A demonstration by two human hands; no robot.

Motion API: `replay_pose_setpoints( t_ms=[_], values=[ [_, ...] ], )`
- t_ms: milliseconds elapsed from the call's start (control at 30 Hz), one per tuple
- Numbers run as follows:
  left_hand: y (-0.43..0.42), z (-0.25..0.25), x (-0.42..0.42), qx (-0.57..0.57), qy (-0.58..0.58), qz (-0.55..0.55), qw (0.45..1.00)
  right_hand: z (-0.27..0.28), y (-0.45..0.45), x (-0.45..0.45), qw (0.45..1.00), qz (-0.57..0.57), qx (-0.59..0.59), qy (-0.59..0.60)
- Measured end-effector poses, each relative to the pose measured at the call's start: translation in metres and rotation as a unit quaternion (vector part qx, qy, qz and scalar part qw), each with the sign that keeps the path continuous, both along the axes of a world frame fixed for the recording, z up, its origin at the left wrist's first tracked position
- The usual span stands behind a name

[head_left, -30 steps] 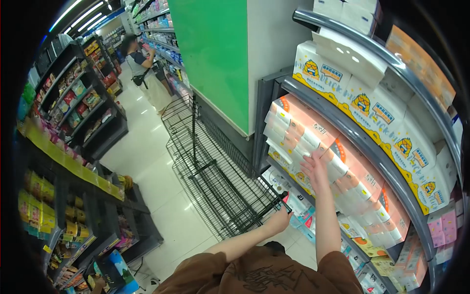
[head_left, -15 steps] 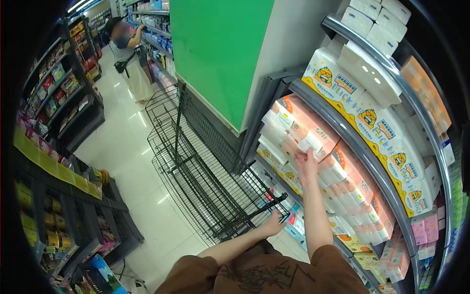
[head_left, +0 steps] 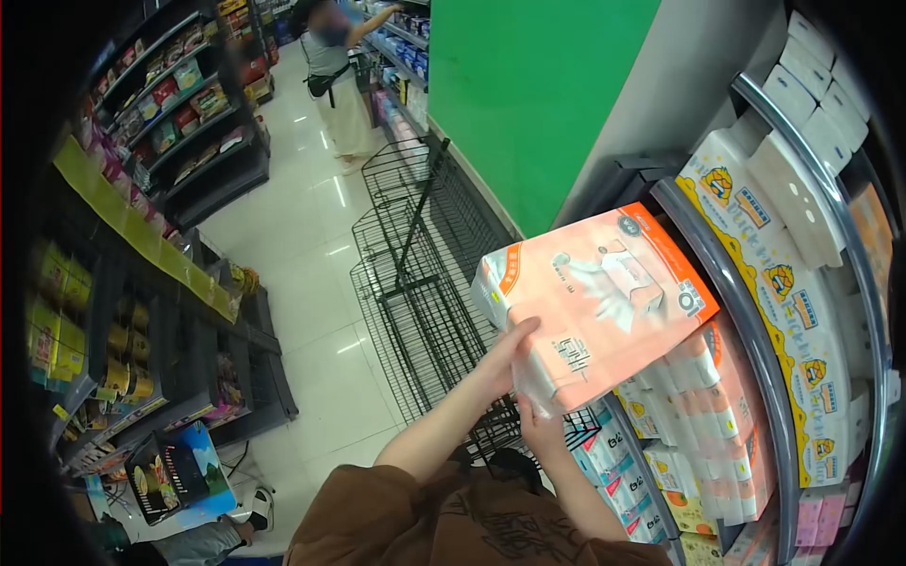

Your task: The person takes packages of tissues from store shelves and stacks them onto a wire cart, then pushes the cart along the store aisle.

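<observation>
A pink plastic-wrapped tissue pack [head_left: 604,292] with an orange edge band is off the shelf, tilted in front of me. My left hand [head_left: 508,360] grips its left side, thumb on the printed face. At its near lower corner, my right hand [head_left: 545,432] is closed on the wrapping; its fingers are partly hidden by the pack. Beyond and below my hands stands a black wire shopping cart [head_left: 406,283], with nothing seen in its basket. More pink tissue packs [head_left: 727,424] are stacked on the shelf to the right.
A curved metal shelf rail [head_left: 746,321] runs along the right, above it white-and-yellow tissue packs [head_left: 797,311]. A green panel [head_left: 528,94] stands ahead. Another person [head_left: 335,85] reaches to a shelf down the aisle. Dark snack shelves [head_left: 170,113] line the left, with another person's leg [head_left: 203,542] below.
The tissue pack has come off the shelf into both my hands. My left hand has left the area of the cart's handle. The view has shifted right.
</observation>
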State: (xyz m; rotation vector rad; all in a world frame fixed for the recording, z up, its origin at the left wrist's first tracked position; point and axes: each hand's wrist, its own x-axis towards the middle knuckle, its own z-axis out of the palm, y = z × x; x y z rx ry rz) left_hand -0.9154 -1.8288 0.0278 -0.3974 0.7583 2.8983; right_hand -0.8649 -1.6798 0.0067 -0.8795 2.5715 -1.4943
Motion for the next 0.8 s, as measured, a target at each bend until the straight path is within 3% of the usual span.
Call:
replay_pose_setpoints(
  t_ms=[133, 167, 267, 400, 533, 600, 667, 800],
  values=[
    [-0.005, -0.032, 0.045, 0.046, -0.062, 0.066, 0.995, -0.029, 0.005, 0.028, 0.994, 0.029, 0.101, 0.029],
    [-0.008, -0.032, 0.059, 0.051, -0.065, 0.092, 0.992, -0.016, -0.006, 0.029, 0.999, 0.049, 0.019, -0.007],
    [-0.026, -0.041, 0.094, 0.050, -0.056, 0.186, 0.980, -0.005, -0.015, 0.032, 0.982, 0.175, 0.066, 0.020],
    [-0.109, -0.063, 0.120, -0.043, -0.018, 0.300, 0.953, 0.002, 0.004, 0.012, 0.913, 0.293, 0.177, 0.221],
    [-0.188, -0.053, 0.129, -0.184, 0.002, 0.372, 0.910, -0.014, 0.033, -0.023, 0.955, 0.071, 0.163, 0.237],
    [-0.219, -0.064, 0.120, -0.273, 0.004, 0.411, 0.870, -0.034, 0.036, -0.031, 0.967, 0.075, 0.173, 0.169],
    [-0.248, -0.064, 0.112, -0.277, -0.045, 0.408, 0.869, -0.040, 0.034, -0.027, 0.970, 0.104, 0.185, 0.120],
    [-0.291, -0.046, 0.108, -0.234, -0.081, 0.339, 0.908, -0.048, 0.032, -0.023, 0.962, 0.155, 0.202, 0.096]
  ],
)
